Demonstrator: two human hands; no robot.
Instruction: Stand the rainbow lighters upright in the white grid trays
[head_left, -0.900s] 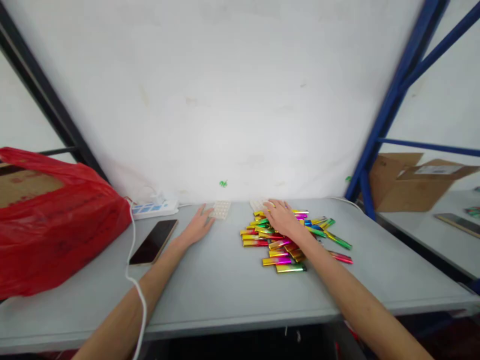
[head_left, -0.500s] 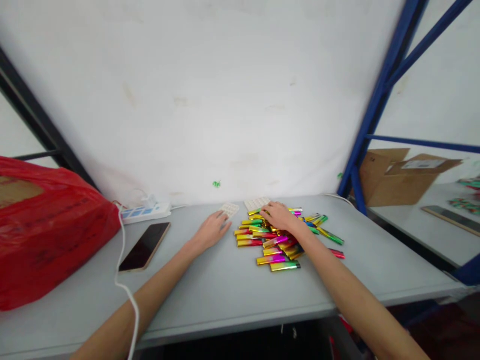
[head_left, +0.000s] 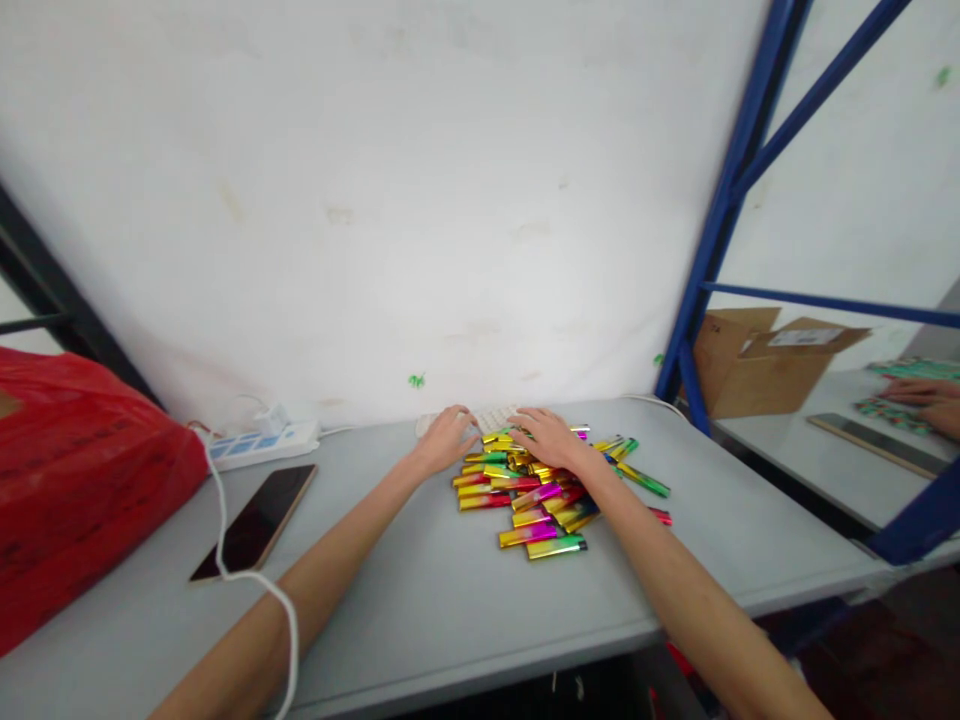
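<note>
The table runs left to right below the wall. The red bag is at its left end, the phone left of centre. The pile of shiny sticks lies right of centre, most long axes running roughly left to right, a few slanting at its right side. The right hand is nearer the pile, over its far edge; its fingers are loosely spread, but whether they hold a stick I cannot tell. The left hand is just left of the pile, half open at the white grids; any hold on them is unclear. Compared with the earliest frame, the left hand is closer to the right one, and the gap between the grids no longer shows.
</note>
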